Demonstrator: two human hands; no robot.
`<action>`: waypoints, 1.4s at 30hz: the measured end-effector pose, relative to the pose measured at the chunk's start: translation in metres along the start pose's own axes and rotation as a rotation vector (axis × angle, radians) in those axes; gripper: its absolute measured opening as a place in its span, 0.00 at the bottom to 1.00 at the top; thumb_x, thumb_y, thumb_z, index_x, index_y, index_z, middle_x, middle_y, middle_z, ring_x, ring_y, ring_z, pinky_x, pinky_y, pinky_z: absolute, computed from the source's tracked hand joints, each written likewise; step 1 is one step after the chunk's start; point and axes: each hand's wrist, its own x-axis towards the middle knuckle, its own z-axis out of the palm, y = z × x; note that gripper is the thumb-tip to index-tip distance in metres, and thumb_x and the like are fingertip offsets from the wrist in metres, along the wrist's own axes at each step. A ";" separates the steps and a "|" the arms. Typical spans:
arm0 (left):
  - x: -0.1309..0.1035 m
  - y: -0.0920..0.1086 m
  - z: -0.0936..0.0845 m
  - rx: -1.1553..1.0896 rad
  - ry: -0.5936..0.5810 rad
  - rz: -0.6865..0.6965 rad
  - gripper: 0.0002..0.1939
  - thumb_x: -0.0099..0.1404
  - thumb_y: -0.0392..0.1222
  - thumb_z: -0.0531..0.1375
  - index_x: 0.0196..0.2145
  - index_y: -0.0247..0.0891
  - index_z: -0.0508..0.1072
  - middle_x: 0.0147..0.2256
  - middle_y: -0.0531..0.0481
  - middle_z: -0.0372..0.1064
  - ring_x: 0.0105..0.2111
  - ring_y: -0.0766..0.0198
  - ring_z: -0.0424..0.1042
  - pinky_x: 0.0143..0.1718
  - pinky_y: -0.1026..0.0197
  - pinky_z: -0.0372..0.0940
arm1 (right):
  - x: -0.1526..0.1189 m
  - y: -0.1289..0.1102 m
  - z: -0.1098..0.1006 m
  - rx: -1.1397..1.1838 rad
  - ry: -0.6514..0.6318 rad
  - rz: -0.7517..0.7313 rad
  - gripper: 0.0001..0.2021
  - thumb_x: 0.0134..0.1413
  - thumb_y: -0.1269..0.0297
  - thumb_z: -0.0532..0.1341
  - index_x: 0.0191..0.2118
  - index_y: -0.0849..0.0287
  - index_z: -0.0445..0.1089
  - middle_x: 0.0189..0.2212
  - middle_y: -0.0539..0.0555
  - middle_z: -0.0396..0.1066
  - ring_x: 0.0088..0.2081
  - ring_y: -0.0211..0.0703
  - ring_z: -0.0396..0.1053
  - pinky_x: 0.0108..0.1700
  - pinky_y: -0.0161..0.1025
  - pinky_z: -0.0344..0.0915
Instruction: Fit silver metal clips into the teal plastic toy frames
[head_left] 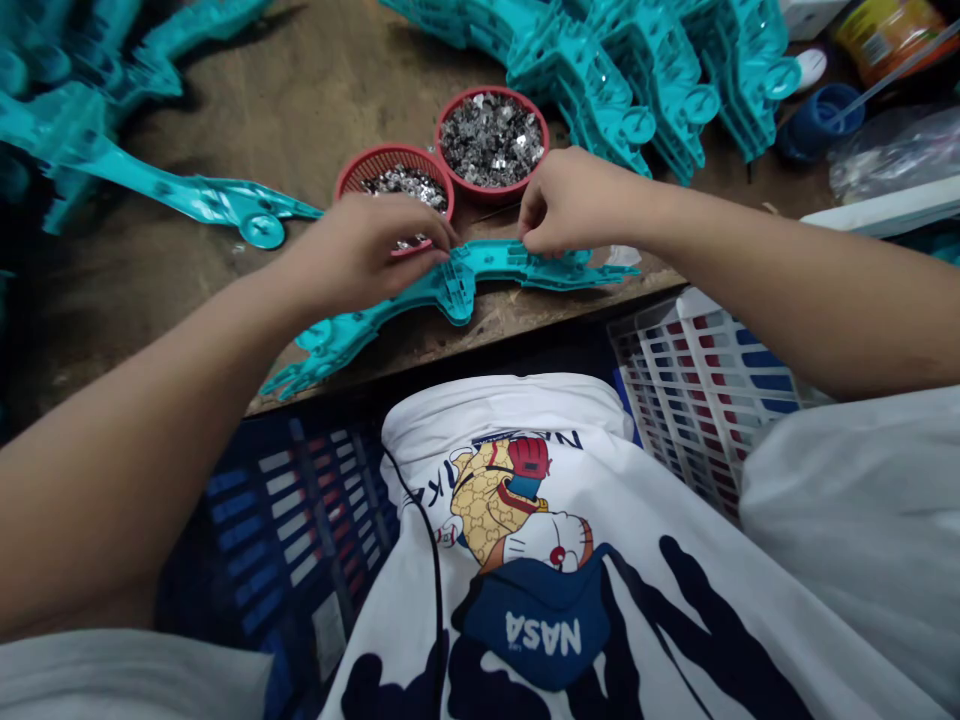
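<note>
The person sits at a brown wooden table [255, 130], and one long turquoise plastic part [491, 262] lies near the table's front edge, slanting a little, with its right end farther from the body. Both hands are on this part. The left hand [382, 240] comes over its middle, palm down; its fingers are close together and the fingertips touch the part beside the raised bracket. The right hand [566, 205] is bent at the wrist, with thumb and forefinger nearly meeting on the right half of the part. One cannot tell if either hand has some small piece between the fingers, because the fingertips hide it.

Just behind the hands stand two round red baskets, touching or almost touching: the left basket [371, 162], partly covered by the left hand, and the right basket [487, 192]. Both contain many small shiny metal pieces [491, 140]. More turquoise parts lie on the left side [165, 190], and others are in a row behind at the right. Near these is a blue cup [821, 120] with a thin stick leaning in it.
</note>
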 end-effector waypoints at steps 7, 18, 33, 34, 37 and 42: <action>0.002 0.018 0.023 -0.064 -0.150 0.068 0.18 0.86 0.51 0.62 0.55 0.44 0.90 0.56 0.39 0.93 0.54 0.45 0.91 0.62 0.44 0.84 | 0.000 -0.002 0.007 -0.190 0.033 -0.122 0.13 0.68 0.70 0.73 0.49 0.52 0.96 0.46 0.63 0.94 0.48 0.64 0.90 0.58 0.55 0.81; 0.005 0.023 0.008 -0.534 0.098 -0.286 0.24 0.77 0.67 0.81 0.46 0.42 0.89 0.45 0.40 0.90 0.50 0.42 0.92 0.60 0.39 0.88 | 0.004 0.003 0.016 -0.305 -0.028 -0.204 0.16 0.73 0.64 0.70 0.57 0.50 0.96 0.47 0.62 0.94 0.50 0.66 0.87 0.56 0.56 0.77; 0.011 0.060 0.026 -0.761 0.473 -0.326 0.22 0.82 0.66 0.76 0.50 0.45 0.86 0.45 0.45 0.91 0.47 0.51 0.92 0.55 0.46 0.91 | -0.042 -0.057 -0.007 0.190 0.237 -0.151 0.20 0.85 0.49 0.63 0.68 0.37 0.90 0.61 0.55 0.92 0.61 0.63 0.87 0.58 0.54 0.83; 0.011 0.063 0.027 -0.729 0.487 -0.316 0.20 0.85 0.64 0.73 0.53 0.44 0.86 0.47 0.44 0.92 0.49 0.51 0.93 0.57 0.45 0.90 | -0.042 -0.054 -0.010 0.177 0.253 -0.149 0.21 0.86 0.48 0.62 0.69 0.37 0.89 0.64 0.55 0.91 0.63 0.63 0.86 0.61 0.53 0.83; 0.007 0.058 0.033 -0.416 0.359 -0.172 0.21 0.91 0.57 0.65 0.67 0.43 0.86 0.64 0.38 0.91 0.65 0.42 0.91 0.73 0.35 0.86 | -0.028 -0.035 -0.017 0.020 0.302 -0.251 0.24 0.86 0.52 0.60 0.72 0.47 0.88 0.70 0.60 0.88 0.69 0.60 0.82 0.71 0.50 0.78; -0.002 0.030 0.054 0.087 -0.126 0.062 0.41 0.86 0.51 0.70 0.87 0.30 0.73 0.89 0.23 0.65 0.93 0.23 0.58 0.94 0.18 0.55 | 0.012 0.011 -0.007 -0.286 0.111 -0.408 0.37 0.77 0.51 0.50 0.69 0.64 0.90 0.70 0.67 0.87 0.67 0.51 0.82 0.69 0.48 0.71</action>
